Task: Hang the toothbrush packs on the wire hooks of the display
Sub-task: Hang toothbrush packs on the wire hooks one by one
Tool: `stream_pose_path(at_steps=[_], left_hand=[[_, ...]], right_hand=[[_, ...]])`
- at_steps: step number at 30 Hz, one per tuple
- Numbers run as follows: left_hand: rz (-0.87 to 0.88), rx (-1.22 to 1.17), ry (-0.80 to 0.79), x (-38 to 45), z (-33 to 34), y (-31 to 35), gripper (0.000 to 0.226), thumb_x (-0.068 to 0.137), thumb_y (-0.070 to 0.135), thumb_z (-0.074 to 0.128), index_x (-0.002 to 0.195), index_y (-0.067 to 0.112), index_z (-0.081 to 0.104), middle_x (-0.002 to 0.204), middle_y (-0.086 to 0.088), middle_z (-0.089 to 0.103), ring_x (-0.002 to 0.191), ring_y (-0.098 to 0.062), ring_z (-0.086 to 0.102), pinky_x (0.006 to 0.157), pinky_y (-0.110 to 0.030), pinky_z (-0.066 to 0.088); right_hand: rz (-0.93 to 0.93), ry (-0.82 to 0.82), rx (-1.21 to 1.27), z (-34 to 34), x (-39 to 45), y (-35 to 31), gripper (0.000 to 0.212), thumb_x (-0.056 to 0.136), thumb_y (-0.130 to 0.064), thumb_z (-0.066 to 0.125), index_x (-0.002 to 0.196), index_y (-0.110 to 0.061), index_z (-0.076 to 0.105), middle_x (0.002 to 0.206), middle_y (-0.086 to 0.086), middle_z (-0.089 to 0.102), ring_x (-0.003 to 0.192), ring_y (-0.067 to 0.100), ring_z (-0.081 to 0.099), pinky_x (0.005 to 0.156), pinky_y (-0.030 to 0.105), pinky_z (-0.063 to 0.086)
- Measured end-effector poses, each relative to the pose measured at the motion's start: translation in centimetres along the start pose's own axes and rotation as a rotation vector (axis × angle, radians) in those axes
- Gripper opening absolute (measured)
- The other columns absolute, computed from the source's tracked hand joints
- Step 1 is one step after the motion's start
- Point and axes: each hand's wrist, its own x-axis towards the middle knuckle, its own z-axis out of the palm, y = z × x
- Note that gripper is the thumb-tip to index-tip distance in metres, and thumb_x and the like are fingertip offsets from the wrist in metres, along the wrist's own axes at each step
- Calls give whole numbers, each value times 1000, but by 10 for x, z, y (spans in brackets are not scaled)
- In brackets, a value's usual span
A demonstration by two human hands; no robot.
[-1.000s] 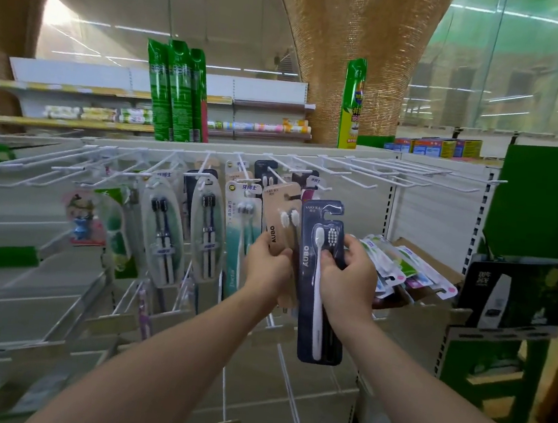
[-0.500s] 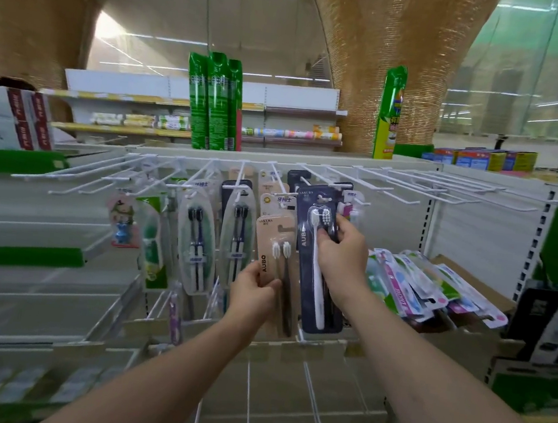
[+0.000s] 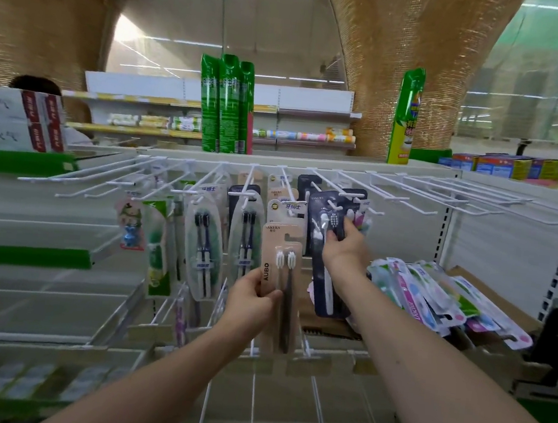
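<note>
Holding two toothbrush packs up at a store display, I have one in each hand. My right hand (image 3: 344, 244) grips the dark navy pack (image 3: 327, 251) near its top, fingers curled over the brush heads, its hang hole raised to a white wire hook (image 3: 335, 207) in the middle of the rack. My left hand (image 3: 251, 298) pinches the beige pack (image 3: 280, 280) by its lower left edge, thumb on the front, holding it upright just below the hooks and not yet hung. Both look like thin card with a clear blister: light and fairly stiff, though the card could bend or tear at the hang hole. I judge the best hold is near the top, beside the hole, to steer it onto the wire. More packs lie heaped in a cardboard box (image 3: 502, 303) to my right
</note>
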Motion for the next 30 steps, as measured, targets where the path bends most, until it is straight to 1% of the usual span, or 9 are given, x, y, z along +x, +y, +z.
stream_pose_path(at_steps=[3, 6, 8, 11, 14, 18, 23, 28, 30], left_hand=[[-14, -6, 23, -1, -10, -2, 23, 100, 3, 59, 109, 24, 66, 106, 1, 74, 102, -12, 69, 75, -22, 53], [-34, 2, 27, 1, -16, -5, 20, 99, 5, 61, 109, 21, 68, 106, -2, 75, 103, -17, 69, 88, -35, 57], [-63, -1, 35, 4, -19, -7, 19, 98, 6, 63, 109, 21, 70, 104, -2, 75, 103, -20, 69, 93, -44, 57], [-101, -32, 16, 4, -22, -9, 18, 97, 7, 64, 106, 21, 71, 103, -3, 76, 103, -25, 69, 86, -46, 58], [-114, -54, 5, 2, -27, -11, 15, 93, 8, 66, 100, 19, 72, 97, -6, 76, 101, -31, 69, 91, -52, 57], [-115, -119, 18, -3, -43, -6, 17, 91, 1, 63, 86, 17, 67, 86, -5, 70, 96, -30, 65, 83, -40, 51], [-98, -164, 52, -5, -79, -2, 20, 90, -2, 60, 91, 16, 70, 85, -4, 71, 90, -26, 66, 70, -35, 46], [-83, -189, 100, -4, -117, -8, 19, 90, 1, 63, 98, 14, 73, 91, -7, 75, 96, -29, 69, 80, -42, 54], [-76, -202, 125, -3, -130, -10, 19, 90, -1, 63, 96, 14, 73, 88, -7, 74, 93, -28, 69, 75, -38, 51]], right_hand=[[3, 57, -110, 6, -2, -2, 57, 99, -22, 59, 153, -21, 44, 151, 13, 46, 139, 36, 45, 118, 39, 35], [-58, 118, -67, 12, -23, -2, 59, 97, -15, 62, 152, -11, 41, 146, 13, 48, 134, 34, 48, 114, 39, 37], [-105, 148, -31, 15, -38, -1, 52, 95, -15, 64, 145, -10, 49, 141, 13, 50, 126, 32, 53, 110, 41, 43], [-128, 144, -31, 18, -54, 0, 39, 93, -16, 67, 131, -14, 60, 128, 9, 59, 113, 27, 59, 100, 41, 49], [-185, 154, -64, 22, -67, 2, 30, 91, -16, 67, 120, -16, 65, 115, 6, 65, 104, 24, 61, 93, 37, 51], [-206, 192, -99, 31, -82, 1, 19, 90, -15, 67, 109, -16, 67, 106, 4, 64, 92, 20, 57, 81, 30, 44], [-230, 190, -91, 56, -104, -8, 14, 92, -15, 66, 107, -14, 66, 105, 2, 62, 90, 18, 54, 79, 27, 38], [-261, 132, -59, 85, -125, -21, 11, 92, -15, 67, 102, -15, 65, 102, 4, 62, 91, 23, 58, 80, 28, 41], [-280, 106, -43, 96, -133, -26, 9, 92, -14, 67, 101, -16, 65, 100, 2, 64, 91, 22, 60, 81, 29, 44]])
